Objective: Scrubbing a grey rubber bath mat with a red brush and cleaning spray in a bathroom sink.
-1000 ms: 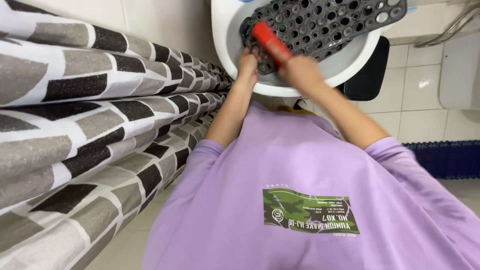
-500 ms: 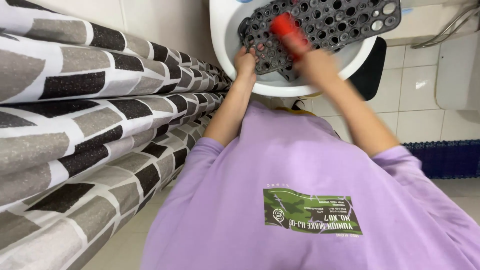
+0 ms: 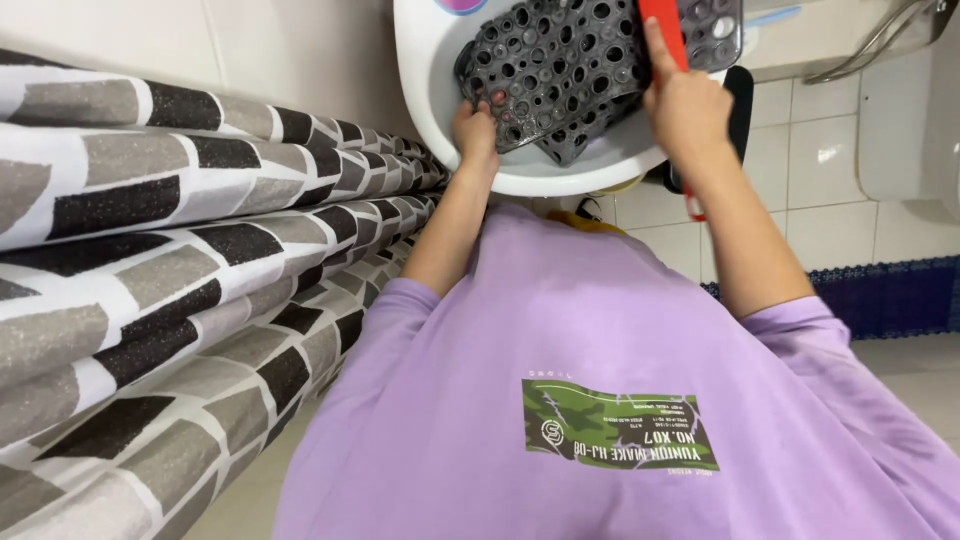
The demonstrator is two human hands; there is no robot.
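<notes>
Your left hand (image 3: 474,127) pinches the edge of the mat (image 3: 575,75) lying folded in the basin (image 3: 520,178), your right hand (image 3: 685,105) grips the brush (image 3: 662,30); the holed rubber looks floppy, likely slippery, so hold its rim.

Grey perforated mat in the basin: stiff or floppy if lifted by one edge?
Probably floppy: the grey mat bends and folds inside the white basin where the left hand pins it. The many holes suggest low weight. Possibly slippery if wet; wetness is not visible.

Hands (image 3: 690,105) scrub, seemingly, perforated mat (image 3: 570,70).
</notes>
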